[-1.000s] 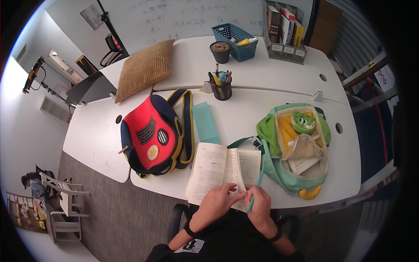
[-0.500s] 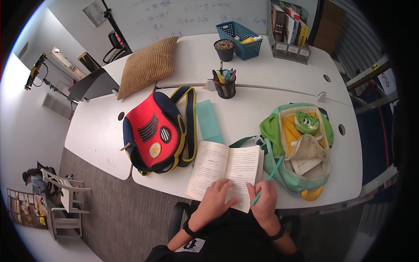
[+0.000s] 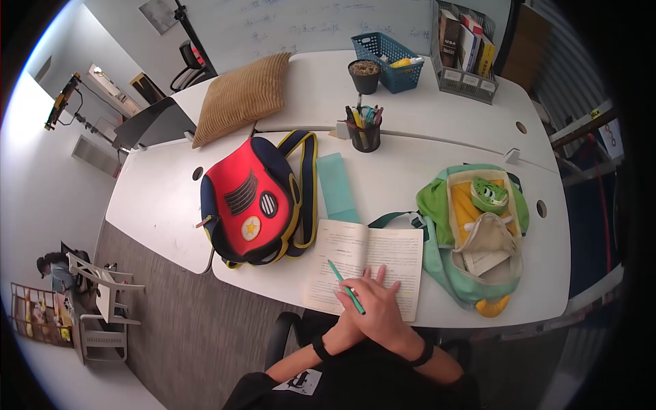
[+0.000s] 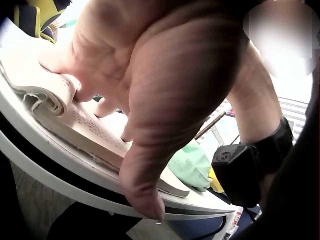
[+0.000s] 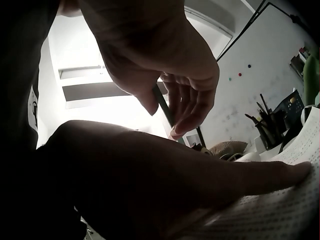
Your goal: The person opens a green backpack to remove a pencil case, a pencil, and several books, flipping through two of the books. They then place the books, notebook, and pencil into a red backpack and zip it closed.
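An open book (image 3: 393, 249) lies on the white table in front of the person in the head view. The left hand (image 3: 342, 335) rests on its right page, fingers spread and straight, with the thumb (image 4: 142, 200) hanging past the book's near edge in the left wrist view. Crossed over the left hand, the right hand (image 3: 379, 311) pinches a slim green pen (image 3: 346, 287) above the left page. In the right wrist view the pen (image 5: 164, 105) sits between thumb and fingers. Part of the left hand is hidden under the right.
A red and navy backpack (image 3: 249, 198) stands left of the book, an unzipped green backpack (image 3: 471, 239) right. Behind lie a teal folder-like sheet (image 3: 336, 186), a pen holder (image 3: 365, 137), a potted plant (image 3: 364, 80), a blue basket (image 3: 400, 78), a pillow (image 3: 242, 96) and a book rack (image 3: 468, 78).
The right page, lifted by both hands at first, now lies flat. The left hand slid right over it. The right hand with the pen crossed leftward over the left hand.
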Action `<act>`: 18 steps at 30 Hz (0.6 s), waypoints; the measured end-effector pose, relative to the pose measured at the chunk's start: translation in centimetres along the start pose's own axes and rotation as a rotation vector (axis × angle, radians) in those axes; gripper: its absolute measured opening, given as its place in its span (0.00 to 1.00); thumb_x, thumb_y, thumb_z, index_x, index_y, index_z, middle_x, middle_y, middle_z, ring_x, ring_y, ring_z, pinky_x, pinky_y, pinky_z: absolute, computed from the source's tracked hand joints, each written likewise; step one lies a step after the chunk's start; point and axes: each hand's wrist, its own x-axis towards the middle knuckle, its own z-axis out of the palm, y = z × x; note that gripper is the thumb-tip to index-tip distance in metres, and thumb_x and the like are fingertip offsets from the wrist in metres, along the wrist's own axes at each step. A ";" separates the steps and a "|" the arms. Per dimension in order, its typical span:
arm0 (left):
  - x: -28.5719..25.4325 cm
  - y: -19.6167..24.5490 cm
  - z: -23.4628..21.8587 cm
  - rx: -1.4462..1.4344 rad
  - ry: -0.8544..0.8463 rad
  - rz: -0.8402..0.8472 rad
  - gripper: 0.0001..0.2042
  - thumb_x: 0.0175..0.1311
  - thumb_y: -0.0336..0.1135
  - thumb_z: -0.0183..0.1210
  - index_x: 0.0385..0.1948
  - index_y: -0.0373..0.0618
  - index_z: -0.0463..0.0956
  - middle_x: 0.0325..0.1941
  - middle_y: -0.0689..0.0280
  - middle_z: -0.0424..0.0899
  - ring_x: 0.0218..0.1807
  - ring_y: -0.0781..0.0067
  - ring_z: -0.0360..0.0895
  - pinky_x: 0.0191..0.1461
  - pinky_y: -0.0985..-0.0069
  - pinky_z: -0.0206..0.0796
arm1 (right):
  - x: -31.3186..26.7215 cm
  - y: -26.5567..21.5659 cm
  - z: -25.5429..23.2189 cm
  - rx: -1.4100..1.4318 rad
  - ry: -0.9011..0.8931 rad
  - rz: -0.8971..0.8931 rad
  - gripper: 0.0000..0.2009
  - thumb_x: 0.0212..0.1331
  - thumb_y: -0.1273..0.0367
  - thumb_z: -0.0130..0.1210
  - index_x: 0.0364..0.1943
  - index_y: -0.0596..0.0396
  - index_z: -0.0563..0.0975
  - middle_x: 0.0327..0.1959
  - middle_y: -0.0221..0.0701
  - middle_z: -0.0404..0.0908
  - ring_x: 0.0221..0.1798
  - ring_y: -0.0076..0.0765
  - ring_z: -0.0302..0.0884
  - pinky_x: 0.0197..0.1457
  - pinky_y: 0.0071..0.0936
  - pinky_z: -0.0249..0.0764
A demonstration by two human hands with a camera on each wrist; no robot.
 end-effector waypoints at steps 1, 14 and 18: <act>0.2 0.1 0.2 0.136 -0.015 0.024 0.28 0.72 0.46 0.45 0.75 0.62 0.58 0.80 0.49 0.50 0.77 0.37 0.53 0.65 0.19 0.35 | 0.2 0.0 0.0 -0.027 0.002 0.004 0.12 0.59 0.68 0.62 0.45 0.57 0.80 0.40 0.40 0.83 0.47 0.52 0.82 0.58 0.46 0.73; 1.5 2.3 0.7 0.627 -0.097 0.060 0.28 0.72 0.46 0.44 0.75 0.62 0.58 0.81 0.49 0.50 0.77 0.38 0.52 0.67 0.22 0.37 | 0.8 0.4 0.2 -0.285 -0.004 0.031 0.09 0.57 0.70 0.60 0.40 0.56 0.77 0.37 0.41 0.83 0.45 0.53 0.82 0.56 0.48 0.73; 1.6 2.4 0.6 0.646 -0.104 0.065 0.28 0.72 0.46 0.44 0.75 0.62 0.58 0.81 0.49 0.50 0.78 0.39 0.52 0.67 0.23 0.37 | 1.0 0.5 0.5 -0.300 -0.005 0.016 0.09 0.57 0.70 0.60 0.40 0.57 0.77 0.36 0.42 0.83 0.44 0.52 0.82 0.55 0.49 0.73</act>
